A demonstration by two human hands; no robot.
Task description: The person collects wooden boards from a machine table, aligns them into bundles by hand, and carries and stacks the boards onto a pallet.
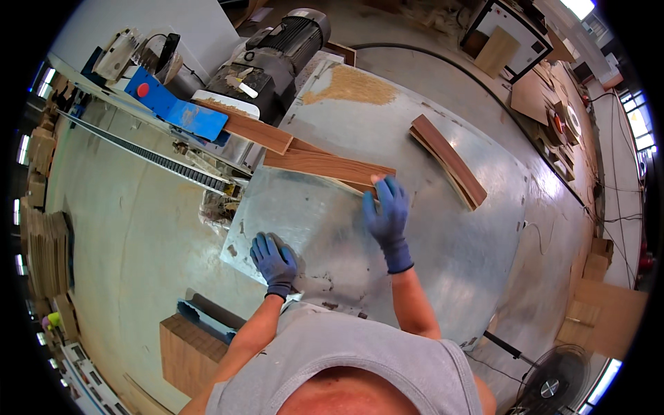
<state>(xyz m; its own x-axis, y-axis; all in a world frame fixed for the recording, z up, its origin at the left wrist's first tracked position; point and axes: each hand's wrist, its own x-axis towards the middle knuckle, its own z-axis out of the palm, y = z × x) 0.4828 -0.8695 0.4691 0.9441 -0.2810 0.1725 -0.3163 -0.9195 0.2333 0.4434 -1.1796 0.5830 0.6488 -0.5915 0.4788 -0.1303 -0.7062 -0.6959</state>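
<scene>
My left hand (274,265), in a blue-grey work glove, rests spread on the near left part of the metal table (443,263). Farther up and to the right, my gloved right hand (388,213) has its fingers closed at the right end of a brown wood-grain board strip (325,166). This strip lies slantwise over other strips, partly covered. Another brown strip (259,131) reaches from under the blue machine guard (181,113) and meets them. To the right, a small stack of similar strips (449,162) lies on the table, apart from my hands.
A dark electric motor (287,45) and a red button (143,90) belong to the machine at the far left. Sawdust (353,86) is heaped on the table's far edge. A stack of boards (190,353) stands at the near left, and a floor fan (553,380) at the near right.
</scene>
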